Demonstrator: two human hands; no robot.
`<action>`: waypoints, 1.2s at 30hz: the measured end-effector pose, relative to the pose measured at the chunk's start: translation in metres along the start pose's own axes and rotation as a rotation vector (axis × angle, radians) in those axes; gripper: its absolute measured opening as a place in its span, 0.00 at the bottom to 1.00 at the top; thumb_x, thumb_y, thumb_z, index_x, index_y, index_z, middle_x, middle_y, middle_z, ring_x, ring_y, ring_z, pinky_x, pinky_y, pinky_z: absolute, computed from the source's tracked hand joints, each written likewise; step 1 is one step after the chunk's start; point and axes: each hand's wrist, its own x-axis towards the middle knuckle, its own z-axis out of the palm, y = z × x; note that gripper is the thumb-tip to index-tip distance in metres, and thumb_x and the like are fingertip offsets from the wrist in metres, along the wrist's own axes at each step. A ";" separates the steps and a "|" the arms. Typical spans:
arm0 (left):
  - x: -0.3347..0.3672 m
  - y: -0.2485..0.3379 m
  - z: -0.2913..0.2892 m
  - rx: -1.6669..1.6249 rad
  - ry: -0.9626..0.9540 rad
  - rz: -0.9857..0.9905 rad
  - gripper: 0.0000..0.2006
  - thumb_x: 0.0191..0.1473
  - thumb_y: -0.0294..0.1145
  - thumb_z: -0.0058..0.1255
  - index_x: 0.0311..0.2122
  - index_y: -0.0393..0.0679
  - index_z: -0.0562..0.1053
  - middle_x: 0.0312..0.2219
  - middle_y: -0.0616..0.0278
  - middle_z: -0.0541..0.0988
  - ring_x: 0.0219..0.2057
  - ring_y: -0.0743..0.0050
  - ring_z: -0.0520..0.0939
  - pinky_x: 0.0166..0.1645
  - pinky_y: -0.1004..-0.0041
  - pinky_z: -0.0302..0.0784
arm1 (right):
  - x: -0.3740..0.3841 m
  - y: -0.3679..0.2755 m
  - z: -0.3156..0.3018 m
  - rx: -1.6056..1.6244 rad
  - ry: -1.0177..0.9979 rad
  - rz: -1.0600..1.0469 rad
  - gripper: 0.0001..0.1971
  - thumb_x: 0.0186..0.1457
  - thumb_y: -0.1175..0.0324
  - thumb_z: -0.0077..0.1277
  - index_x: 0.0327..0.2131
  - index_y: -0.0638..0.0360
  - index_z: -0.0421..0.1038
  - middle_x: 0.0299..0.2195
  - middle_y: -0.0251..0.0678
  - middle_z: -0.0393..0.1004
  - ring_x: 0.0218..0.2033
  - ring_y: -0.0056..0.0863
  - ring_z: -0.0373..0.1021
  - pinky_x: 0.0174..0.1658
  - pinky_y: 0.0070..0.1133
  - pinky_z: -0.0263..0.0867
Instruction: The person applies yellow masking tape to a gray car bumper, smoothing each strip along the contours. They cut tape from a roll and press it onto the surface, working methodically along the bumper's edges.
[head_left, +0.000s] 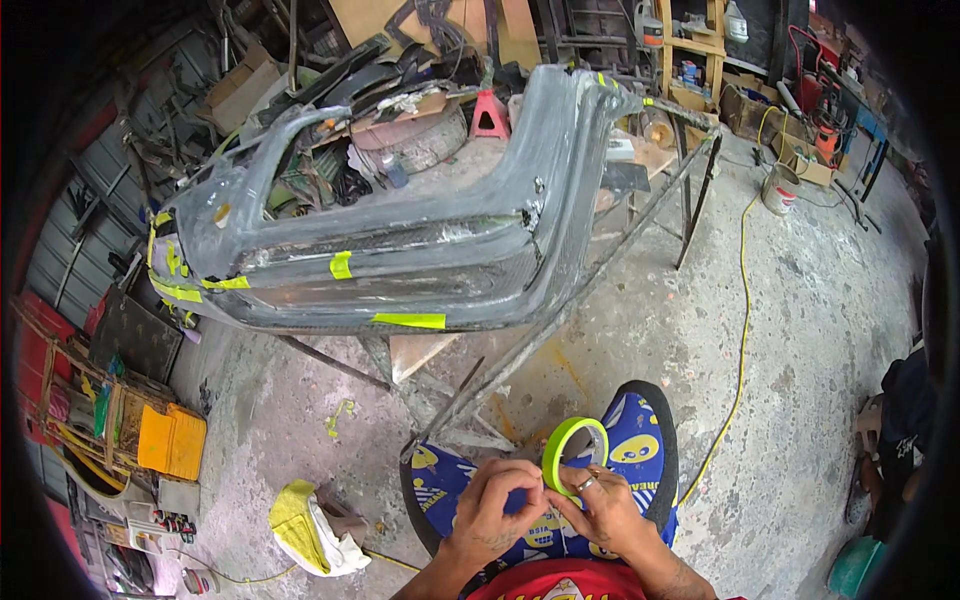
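A roll of bright yellow-green tape [553,449] is upright in front of my body, above my lap. My right hand [612,510] grips it, thumb and fingers closed on its near edge. My left hand [495,508] is closed in a pinch, its fingertips touching the roll's left edge; what lies between them is too small to tell. Beyond my hands, a grey sanded car body side panel [400,225] with patchy filler rests on a metal stand [520,352]. Strips of the same tape [410,321] stick to its lower edge, left end and top right.
A yellow cable [743,330] runs along the floor at right, near a white bucket [780,188]. A yellow and white cloth [312,528] lies at lower left. An orange container [172,440] stands left. A person [900,430] is at the right edge. Parts and a red jack stand [489,115] fill the back.
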 end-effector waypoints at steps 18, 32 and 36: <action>0.005 -0.003 -0.003 0.108 -0.214 -0.078 0.14 0.51 0.17 0.65 0.43 0.38 0.77 0.34 0.55 0.84 0.33 0.59 0.87 0.39 0.67 0.85 | -0.007 0.003 -0.004 -0.012 -0.048 0.042 0.20 0.56 0.69 0.68 0.49 0.66 0.73 0.30 0.48 0.81 0.29 0.49 0.80 0.33 0.36 0.76; 0.015 0.016 -0.006 -0.083 -0.221 -0.257 0.13 0.55 0.19 0.65 0.46 0.36 0.80 0.39 0.54 0.83 0.40 0.63 0.87 0.45 0.68 0.84 | -0.010 0.004 -0.006 -0.002 -0.010 0.083 0.20 0.57 0.69 0.68 0.48 0.64 0.72 0.32 0.46 0.83 0.28 0.47 0.81 0.31 0.34 0.75; 0.014 0.008 -0.005 -0.037 -0.261 -0.146 0.11 0.56 0.19 0.64 0.45 0.35 0.81 0.41 0.53 0.84 0.42 0.60 0.87 0.46 0.68 0.84 | -0.010 0.006 -0.004 -0.014 -0.015 0.087 0.19 0.57 0.68 0.68 0.47 0.65 0.72 0.32 0.47 0.83 0.29 0.47 0.81 0.32 0.34 0.76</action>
